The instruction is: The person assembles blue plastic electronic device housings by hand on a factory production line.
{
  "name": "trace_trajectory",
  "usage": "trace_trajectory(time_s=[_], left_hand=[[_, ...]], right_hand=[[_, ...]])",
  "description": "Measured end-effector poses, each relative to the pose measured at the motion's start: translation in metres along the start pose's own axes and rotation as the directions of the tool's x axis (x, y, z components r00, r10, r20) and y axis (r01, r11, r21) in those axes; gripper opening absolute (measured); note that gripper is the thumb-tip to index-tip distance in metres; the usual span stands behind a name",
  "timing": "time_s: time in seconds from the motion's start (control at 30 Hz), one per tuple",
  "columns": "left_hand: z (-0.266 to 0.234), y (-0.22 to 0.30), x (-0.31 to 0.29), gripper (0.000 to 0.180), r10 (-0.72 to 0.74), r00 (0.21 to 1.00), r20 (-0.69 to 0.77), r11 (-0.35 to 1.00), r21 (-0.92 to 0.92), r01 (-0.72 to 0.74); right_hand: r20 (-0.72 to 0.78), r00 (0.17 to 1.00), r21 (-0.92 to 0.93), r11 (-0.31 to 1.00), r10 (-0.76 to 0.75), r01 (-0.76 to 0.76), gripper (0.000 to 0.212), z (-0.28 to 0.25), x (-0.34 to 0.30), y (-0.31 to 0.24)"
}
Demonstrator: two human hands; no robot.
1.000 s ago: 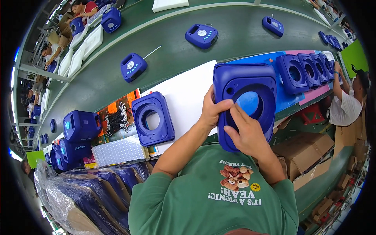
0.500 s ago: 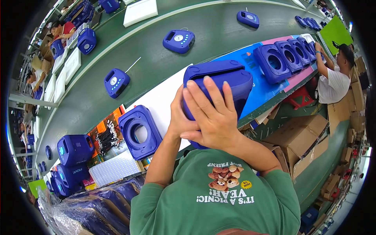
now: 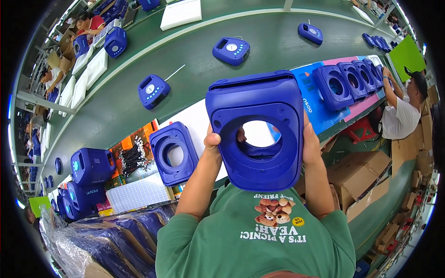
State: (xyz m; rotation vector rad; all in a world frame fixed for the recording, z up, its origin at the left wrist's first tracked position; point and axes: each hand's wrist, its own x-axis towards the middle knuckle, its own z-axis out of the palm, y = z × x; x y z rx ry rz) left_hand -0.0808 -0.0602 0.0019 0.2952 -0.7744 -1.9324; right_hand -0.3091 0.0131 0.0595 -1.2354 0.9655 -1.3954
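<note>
A blue plastic speaker housing (image 3: 259,173) is held up in front of my chest, its large round opening facing me and a long slot along its top. My left hand (image 3: 212,144) grips its left side, with the thumb at the edge and some fingertips visible through the opening. On the right side, my right hand (image 3: 311,141) is closed round the edge; most of its fingers are hidden behind the housing. Beside my left forearm, another blue housing (image 3: 184,168) with a round hole lies on the bench.
Several blue housings (image 3: 330,101) stand in a row at the right, near a co-worker (image 3: 402,111). Blue units with control panels (image 3: 155,90) lie on the green conveyor (image 3: 194,76). Black cables (image 3: 133,159), stacked blue units (image 3: 90,167) and bubble wrap (image 3: 139,193) are at left; cardboard boxes (image 3: 359,169) at right.
The housing has turned so its round opening faces me. My hands, earlier together over its near side, have moved apart to its two sides.
</note>
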Motion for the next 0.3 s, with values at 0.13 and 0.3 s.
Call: trace_trajectory(time_s=[0.13, 0.3], left_hand=[[-0.007, -0.013, 0.006, 0.075, -0.018, 0.996, 0.086, 0.965, -0.258, 0.040], [-0.018, -0.022, 0.009, 0.083, 0.057, 0.924, 0.379, 0.910, -0.400, 0.108]], right_hand=[[0.122, 0.988, 0.250, 0.961, 0.093, -0.121, 0.081, 0.019, -0.014, -0.015], [0.057, 0.997, 0.224, 0.972, 0.055, -0.066, 0.084, 0.038, -0.012, -0.034]])
